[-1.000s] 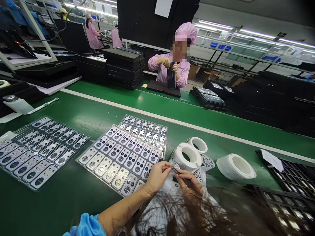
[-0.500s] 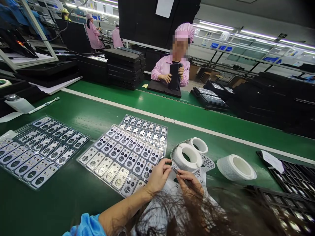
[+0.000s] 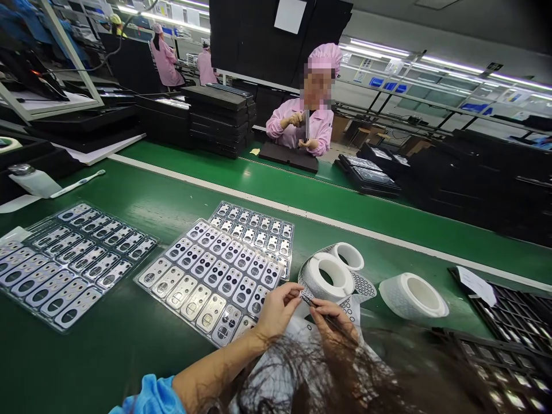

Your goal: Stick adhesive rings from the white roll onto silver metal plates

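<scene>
My left hand is closed in a pinch at the edge of the white label rolls; what lies between its fingertips is too small to tell. Close on its right, my right hand is closed around a thin dark tool, perhaps tweezers, whose tip points toward the left fingertips. Just beyond both hands stands a roll of ring-shaped stickers, its printed strip curling out to the right. Left of my hands lies a clear tray of small metal plates with round holes. Loose hair hides part of my right hand and forearm.
A second plate tray lies far left, another tray behind the middle one. A smaller roll and a separate white roll stand right. Black racks line the right edge. Across the bench a co-worker handles a dark panel.
My hands stay at almost the same spot, fingertips shifted slightly. The co-worker opposite has turned the dark panel edge-on and raised one hand to it.
</scene>
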`<state>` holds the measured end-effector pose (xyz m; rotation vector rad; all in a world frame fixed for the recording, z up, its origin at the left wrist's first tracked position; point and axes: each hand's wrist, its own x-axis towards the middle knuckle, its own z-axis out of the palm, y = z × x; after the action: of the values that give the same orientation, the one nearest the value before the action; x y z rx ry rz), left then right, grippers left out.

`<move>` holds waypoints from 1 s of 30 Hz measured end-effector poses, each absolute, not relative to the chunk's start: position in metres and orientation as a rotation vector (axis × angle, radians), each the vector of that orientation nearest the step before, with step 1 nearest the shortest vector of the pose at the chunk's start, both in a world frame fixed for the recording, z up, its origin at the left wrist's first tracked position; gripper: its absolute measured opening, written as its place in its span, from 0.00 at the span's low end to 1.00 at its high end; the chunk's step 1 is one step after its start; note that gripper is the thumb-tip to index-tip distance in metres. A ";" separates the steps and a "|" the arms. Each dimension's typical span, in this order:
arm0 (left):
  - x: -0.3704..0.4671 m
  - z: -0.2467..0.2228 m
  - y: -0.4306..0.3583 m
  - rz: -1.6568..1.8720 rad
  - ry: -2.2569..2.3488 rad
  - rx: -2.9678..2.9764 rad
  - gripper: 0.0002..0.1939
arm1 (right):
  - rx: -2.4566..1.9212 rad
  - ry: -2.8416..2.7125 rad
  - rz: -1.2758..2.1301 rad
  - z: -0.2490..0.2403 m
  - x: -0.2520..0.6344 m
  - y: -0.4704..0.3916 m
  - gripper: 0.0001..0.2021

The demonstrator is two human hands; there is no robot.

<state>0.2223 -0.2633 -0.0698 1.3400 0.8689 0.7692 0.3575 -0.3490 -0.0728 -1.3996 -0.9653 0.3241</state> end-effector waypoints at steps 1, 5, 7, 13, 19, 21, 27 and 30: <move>0.223 -0.070 -0.263 0.767 0.870 1.344 0.10 | -1.401 -0.963 0.329 -0.074 0.358 -0.350 0.08; 0.223 -0.070 -0.264 0.760 0.883 1.357 0.09 | -1.412 -0.965 0.341 -0.077 0.359 -0.351 0.08; 0.223 -0.069 -0.264 0.756 0.890 1.362 0.07 | -1.413 -0.972 0.340 -0.080 0.360 -0.351 0.08; 0.223 -0.068 -0.264 0.725 0.908 1.360 0.08 | -1.402 -1.015 0.316 -0.086 0.362 -0.351 0.07; 0.225 -0.070 -0.263 0.709 0.920 1.358 0.09 | -1.363 -1.078 0.264 -0.085 0.362 -0.350 0.06; 0.225 -0.070 -0.263 0.706 0.919 1.357 0.09 | -1.349 -1.095 0.251 -0.085 0.361 -0.350 0.07; 0.225 -0.072 -0.264 0.716 0.915 1.376 0.09 | -1.331 -1.123 0.214 -0.085 0.362 -0.351 0.05; 0.225 -0.074 -0.264 0.710 0.917 1.384 0.10 | -1.328 -1.127 0.210 -0.085 0.362 -0.350 0.06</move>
<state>0.2255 -0.2644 -0.0736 1.3844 0.9173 0.7102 0.3625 -0.3502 -0.0847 -1.3280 -1.1266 0.2104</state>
